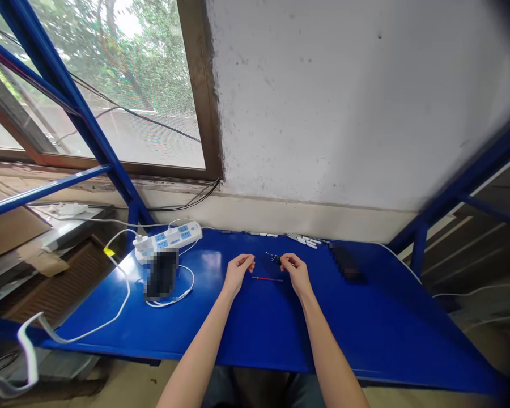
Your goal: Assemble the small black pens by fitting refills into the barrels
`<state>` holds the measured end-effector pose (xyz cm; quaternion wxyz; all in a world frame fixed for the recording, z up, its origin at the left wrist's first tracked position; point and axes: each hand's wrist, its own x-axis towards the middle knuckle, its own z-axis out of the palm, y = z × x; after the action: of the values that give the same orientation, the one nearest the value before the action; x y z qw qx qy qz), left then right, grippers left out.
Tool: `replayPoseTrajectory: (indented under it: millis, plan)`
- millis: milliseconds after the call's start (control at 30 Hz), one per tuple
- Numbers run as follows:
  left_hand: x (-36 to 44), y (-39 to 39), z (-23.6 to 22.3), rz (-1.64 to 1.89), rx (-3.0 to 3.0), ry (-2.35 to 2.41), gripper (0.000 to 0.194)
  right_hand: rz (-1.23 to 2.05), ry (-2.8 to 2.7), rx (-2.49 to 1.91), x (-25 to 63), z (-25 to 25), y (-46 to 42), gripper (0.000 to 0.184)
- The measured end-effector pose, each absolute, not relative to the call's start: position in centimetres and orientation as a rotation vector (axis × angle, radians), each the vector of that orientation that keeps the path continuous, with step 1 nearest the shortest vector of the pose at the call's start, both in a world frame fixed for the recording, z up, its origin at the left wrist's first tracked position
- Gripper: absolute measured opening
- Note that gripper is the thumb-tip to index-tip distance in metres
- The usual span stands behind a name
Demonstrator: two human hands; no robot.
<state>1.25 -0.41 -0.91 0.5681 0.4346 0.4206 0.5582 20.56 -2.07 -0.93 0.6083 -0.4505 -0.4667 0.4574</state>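
Note:
My left hand (239,269) and my right hand (295,269) hover just above a blue table (259,323), a short gap between them. Both have their fingers curled inward in a loose pinch. What they hold, if anything, is too small to make out. A thin red wire or rod (267,279) lies flat on the table between the hands. A small dark part (274,259) sits just beyond it, close to my right hand's fingertips.
A white power strip (169,240) with white cables (170,297) lies at the back left beside a blurred dark object (161,276). Several small white pieces (306,241) line the table's back edge. Another blurred dark object (347,265) lies to the right. Blue frame bars (68,96) rise at both sides.

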Motion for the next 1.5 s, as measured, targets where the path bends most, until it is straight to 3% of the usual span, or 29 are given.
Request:
replayPoseTrajectory:
  millis: [500, 1500]
  plan:
    - [1.8, -0.8, -1.3, 1.254, 0.964, 0.939, 0.033, 1.329, -0.859, -0.823, 20.3, -1.4, -2.7, 0.023]
    - [2.2, -1.6, -0.2, 1.183, 1.07, 0.881, 0.038, 1.29, -0.783, -0.897, 19.7, -2.1, -2.4, 0.034]
